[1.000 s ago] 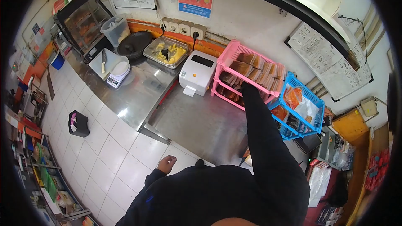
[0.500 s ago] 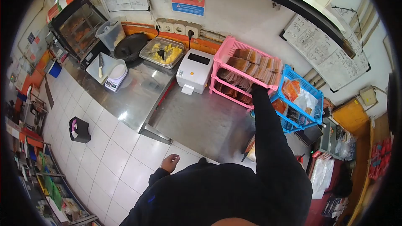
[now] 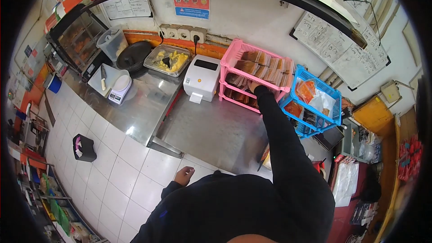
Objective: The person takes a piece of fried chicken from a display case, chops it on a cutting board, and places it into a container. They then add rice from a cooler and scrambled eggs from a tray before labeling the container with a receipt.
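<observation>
My right hand (image 3: 254, 86) reaches into the middle tier of the pink stacking rack (image 3: 231, 65). Its fingers are hidden among the packets there, so I cannot tell what they hold. Rows of flat clear packets with brown contents (image 3: 270, 72) fill the rack's top tier, and more brown packets (image 3: 240, 97) lie in the lowest one. Down in front of my body, over the tiled floor, my left hand (image 3: 184, 176) hangs loosely open with nothing in it. A blue basket rack (image 3: 334, 91) holding orange and white packets stands beside my right forearm.
A white label printer (image 3: 202, 77) stands left of the pink rack on the steel counter (image 3: 198, 128). Farther left are a tray of yellow food (image 3: 155, 66), a black lidded pan (image 3: 134, 56), a kitchen scale (image 3: 119, 91) and a knife (image 3: 103, 77). A black bin (image 3: 84, 149) sits on the floor.
My right hand has shifted left along the rack's middle tier, and part of it now shows. The view has turned slightly; my left hand stays put.
</observation>
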Action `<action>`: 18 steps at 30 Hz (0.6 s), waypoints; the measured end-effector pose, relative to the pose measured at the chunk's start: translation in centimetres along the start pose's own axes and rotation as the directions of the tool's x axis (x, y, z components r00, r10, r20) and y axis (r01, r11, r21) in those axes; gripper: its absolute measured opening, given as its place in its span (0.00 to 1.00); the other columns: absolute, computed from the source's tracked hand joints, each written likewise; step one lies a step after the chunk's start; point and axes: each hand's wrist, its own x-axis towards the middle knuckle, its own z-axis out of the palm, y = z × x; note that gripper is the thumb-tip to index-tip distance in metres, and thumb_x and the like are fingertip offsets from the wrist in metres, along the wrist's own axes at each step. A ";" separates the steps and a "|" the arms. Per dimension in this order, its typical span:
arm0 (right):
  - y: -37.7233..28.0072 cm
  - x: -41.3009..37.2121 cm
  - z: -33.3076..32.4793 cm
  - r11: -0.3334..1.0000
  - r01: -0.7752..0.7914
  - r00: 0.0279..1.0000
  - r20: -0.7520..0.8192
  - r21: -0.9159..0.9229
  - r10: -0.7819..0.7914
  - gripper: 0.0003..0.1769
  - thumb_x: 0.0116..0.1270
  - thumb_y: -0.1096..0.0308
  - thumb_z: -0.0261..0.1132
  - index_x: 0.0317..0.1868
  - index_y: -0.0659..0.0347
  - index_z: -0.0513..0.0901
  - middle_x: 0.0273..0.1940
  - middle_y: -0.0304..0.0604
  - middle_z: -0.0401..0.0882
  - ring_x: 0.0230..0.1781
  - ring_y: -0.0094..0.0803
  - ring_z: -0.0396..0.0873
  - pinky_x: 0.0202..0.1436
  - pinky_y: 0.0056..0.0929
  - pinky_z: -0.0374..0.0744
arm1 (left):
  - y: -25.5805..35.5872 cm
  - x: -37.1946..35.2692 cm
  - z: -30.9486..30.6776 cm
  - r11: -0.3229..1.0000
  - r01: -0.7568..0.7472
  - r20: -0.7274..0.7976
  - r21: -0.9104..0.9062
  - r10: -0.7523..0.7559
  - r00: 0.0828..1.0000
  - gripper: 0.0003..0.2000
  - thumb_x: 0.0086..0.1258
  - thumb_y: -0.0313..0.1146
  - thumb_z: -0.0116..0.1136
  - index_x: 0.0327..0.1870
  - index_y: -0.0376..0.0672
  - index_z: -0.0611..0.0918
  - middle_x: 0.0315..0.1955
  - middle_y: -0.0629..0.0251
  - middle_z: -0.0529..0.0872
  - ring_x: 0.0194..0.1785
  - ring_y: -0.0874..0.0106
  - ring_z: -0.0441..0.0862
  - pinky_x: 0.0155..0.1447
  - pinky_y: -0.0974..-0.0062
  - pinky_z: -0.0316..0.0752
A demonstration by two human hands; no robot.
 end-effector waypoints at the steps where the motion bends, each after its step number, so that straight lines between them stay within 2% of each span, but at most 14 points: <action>1: -0.5 -0.4 -0.6 1.000 0.013 0.999 -0.042 -0.028 -0.014 0.27 0.64 0.48 0.47 0.55 0.58 0.73 0.56 0.57 0.69 0.58 0.56 0.66 0.63 0.47 0.63 | -0.3 0.1 0.1 1.000 0.011 -0.003 0.001 -0.011 1.000 0.15 0.64 0.44 0.55 0.42 0.41 0.80 0.32 0.56 0.83 0.35 0.66 0.81 0.42 0.73 0.75; 4: -0.6 -1.7 -1.9 0.994 0.024 0.985 -0.166 -0.107 -0.041 0.27 0.64 0.48 0.46 0.53 0.58 0.75 0.53 0.58 0.72 0.55 0.53 0.70 0.60 0.47 0.66 | -0.5 0.3 -0.1 1.000 0.026 -0.012 -0.002 -0.026 1.000 0.16 0.64 0.45 0.55 0.42 0.41 0.80 0.33 0.56 0.83 0.36 0.65 0.81 0.42 0.72 0.75; 8: 2.4 -3.0 -2.5 0.993 -0.056 0.976 -0.216 -0.106 0.032 0.26 0.65 0.48 0.45 0.52 0.59 0.75 0.52 0.57 0.73 0.54 0.52 0.71 0.59 0.46 0.67 | -1.7 0.4 -0.2 0.999 -0.010 -0.040 -0.031 0.009 0.999 0.16 0.64 0.45 0.55 0.42 0.42 0.81 0.33 0.55 0.83 0.36 0.65 0.82 0.42 0.71 0.75; 11: 3.6 -3.7 -2.5 0.989 -0.116 0.973 -0.209 -0.094 0.095 0.26 0.65 0.49 0.44 0.51 0.59 0.76 0.51 0.57 0.74 0.53 0.51 0.72 0.58 0.45 0.68 | -3.3 0.8 0.2 0.999 -0.001 -0.026 -0.044 0.000 1.000 0.16 0.64 0.46 0.55 0.42 0.42 0.81 0.33 0.56 0.84 0.36 0.64 0.82 0.42 0.71 0.75; 14: 3.2 -4.1 -2.8 0.983 -0.165 0.982 -0.108 -0.079 0.156 0.26 0.66 0.49 0.44 0.50 0.60 0.76 0.51 0.56 0.74 0.52 0.50 0.72 0.57 0.45 0.69 | -3.0 1.0 0.4 1.000 -0.021 0.019 0.018 0.021 1.000 0.16 0.64 0.47 0.55 0.41 0.42 0.81 0.32 0.56 0.84 0.36 0.65 0.82 0.41 0.71 0.75; 15: 3.1 -4.3 -3.0 0.979 -0.184 0.981 -0.078 -0.092 0.177 0.26 0.66 0.49 0.44 0.49 0.61 0.77 0.50 0.56 0.75 0.52 0.51 0.73 0.56 0.45 0.70 | -2.8 1.1 0.3 0.997 -0.072 0.031 0.011 0.072 0.997 0.17 0.64 0.47 0.55 0.41 0.42 0.81 0.31 0.57 0.84 0.34 0.66 0.82 0.40 0.71 0.75; 18: 2.9 -5.4 -2.9 0.986 -0.129 0.986 -0.121 -0.102 0.117 0.27 0.66 0.48 0.45 0.50 0.62 0.76 0.50 0.58 0.74 0.52 0.52 0.72 0.57 0.44 0.70 | -1.7 2.1 0.4 0.996 -0.091 0.039 0.016 0.090 0.995 0.17 0.64 0.47 0.55 0.42 0.42 0.80 0.30 0.57 0.84 0.32 0.66 0.82 0.37 0.72 0.75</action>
